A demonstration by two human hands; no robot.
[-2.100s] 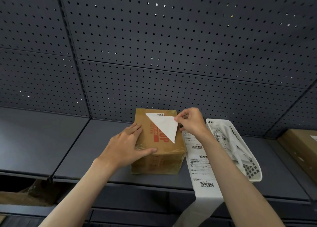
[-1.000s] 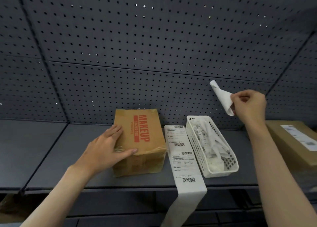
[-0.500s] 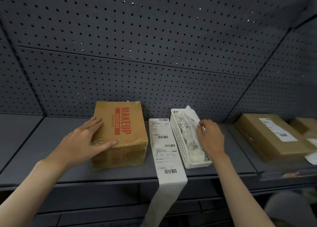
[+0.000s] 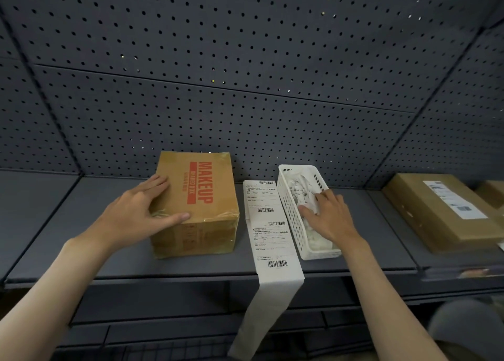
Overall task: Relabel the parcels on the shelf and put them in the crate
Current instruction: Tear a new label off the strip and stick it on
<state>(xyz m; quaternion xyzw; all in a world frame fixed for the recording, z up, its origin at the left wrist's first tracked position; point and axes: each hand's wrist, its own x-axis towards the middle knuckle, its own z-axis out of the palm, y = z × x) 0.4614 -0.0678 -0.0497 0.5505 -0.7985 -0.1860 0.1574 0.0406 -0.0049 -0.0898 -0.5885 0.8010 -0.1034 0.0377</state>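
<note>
A brown cardboard parcel printed MAKEUP (image 4: 221, 197) stands on the grey shelf (image 4: 109, 254), its top bare of any label. My left hand (image 4: 139, 210) lies over its near left corner, palm on top and thumb along the front edge, holding it steady. To its right a strip of fresh white barcode labels (image 4: 270, 232) lies flat and hangs over the shelf edge. My right hand (image 4: 330, 216) reaches into the white plastic basket (image 4: 289, 216), fingers spread on the crumpled peeled labels (image 4: 302, 189) inside. No crate is in view.
A flat brown parcel with a white label (image 4: 425, 210) lies on the shelf at the right, with another box (image 4: 493, 194) behind it at the frame edge. A dark pegboard wall (image 4: 245, 88) backs the shelf. Lower shelves show below.
My right hand peeled the white label off the parcel, lifted it away to the right, then lowered it into the basket. My left hand stayed on the parcel.
</note>
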